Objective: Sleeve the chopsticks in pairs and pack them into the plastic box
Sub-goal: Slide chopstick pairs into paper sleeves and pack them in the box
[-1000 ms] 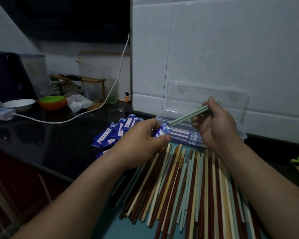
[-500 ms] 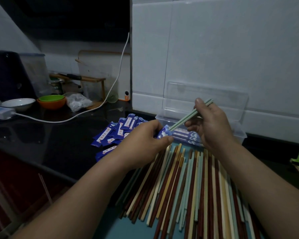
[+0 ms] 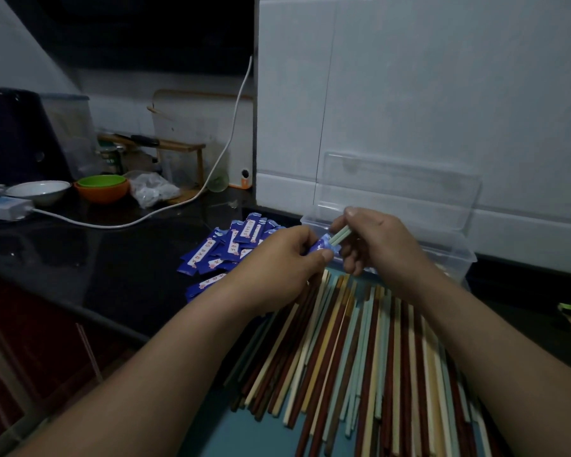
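Change: pale green chopstick pair (image 3: pixel 340 234) sunk deeper into the small blue paper sleeve (image 3: pixel 320 247) than half a second ago; right hand (image 3: pixel 376 245) drawn close to left hand (image 3: pixel 277 258).
Axis: slanting lower left to upper right, lower-left ends inside the sleeve.
Left hand: pinching the sleeve.
Right hand: curled round the pair's upper end.
Place: held before the clear plastic box (image 3: pixel 455 255), above loose multicoloured chopsticks (image 3: pixel 376 357).
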The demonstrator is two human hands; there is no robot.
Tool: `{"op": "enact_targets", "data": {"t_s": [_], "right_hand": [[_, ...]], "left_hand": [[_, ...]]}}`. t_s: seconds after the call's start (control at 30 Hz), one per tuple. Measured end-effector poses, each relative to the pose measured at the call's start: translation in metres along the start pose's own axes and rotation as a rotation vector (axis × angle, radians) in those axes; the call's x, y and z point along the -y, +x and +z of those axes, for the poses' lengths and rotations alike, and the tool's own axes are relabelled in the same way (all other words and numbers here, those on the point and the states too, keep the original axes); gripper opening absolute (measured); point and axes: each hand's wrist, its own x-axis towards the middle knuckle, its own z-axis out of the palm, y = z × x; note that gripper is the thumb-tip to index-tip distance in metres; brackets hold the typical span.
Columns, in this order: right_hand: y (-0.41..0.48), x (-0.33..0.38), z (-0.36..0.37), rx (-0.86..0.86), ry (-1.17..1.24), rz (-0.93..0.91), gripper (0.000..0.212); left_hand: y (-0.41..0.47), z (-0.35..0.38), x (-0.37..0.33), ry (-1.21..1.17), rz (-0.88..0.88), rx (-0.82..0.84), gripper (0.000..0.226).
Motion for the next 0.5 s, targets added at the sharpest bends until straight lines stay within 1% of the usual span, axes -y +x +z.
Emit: {"op": "enact_targets", "data": {"t_s": [0.07,0.1,0.23,0.4,0.5], "right_hand": [[-0.0007,0.0022,0.0015,0.018,0.001,0.013,0.033],[-0.0003,0.0035,0.0017,0.044,0.014,0.025,0.033],[-0.0015,0.0066,0.0035,0.215,0.012,0.055,0.043],[-0.0018,0.0087,-0.001,0.313,0.018,0.084,0.04],[-0.0023,0.0104,-0.0025,0.324,-0.004,0.082,0.036]], "left_hand": [[0.0008,0.0005,0.0014,0.005,0.0,0.001,0.017],[0.0012,0.0007,0.0019,-0.004,0.0,-0.001,0.016],[0.003,0.0012,0.002,-0.03,0.012,-0.005,0.011],[0.003,0.0008,0.0016,-0.027,0.005,-0.005,0.011],[0.0035,0.0007,0.0015,-0.006,-0.002,-0.004,0.012]]}}
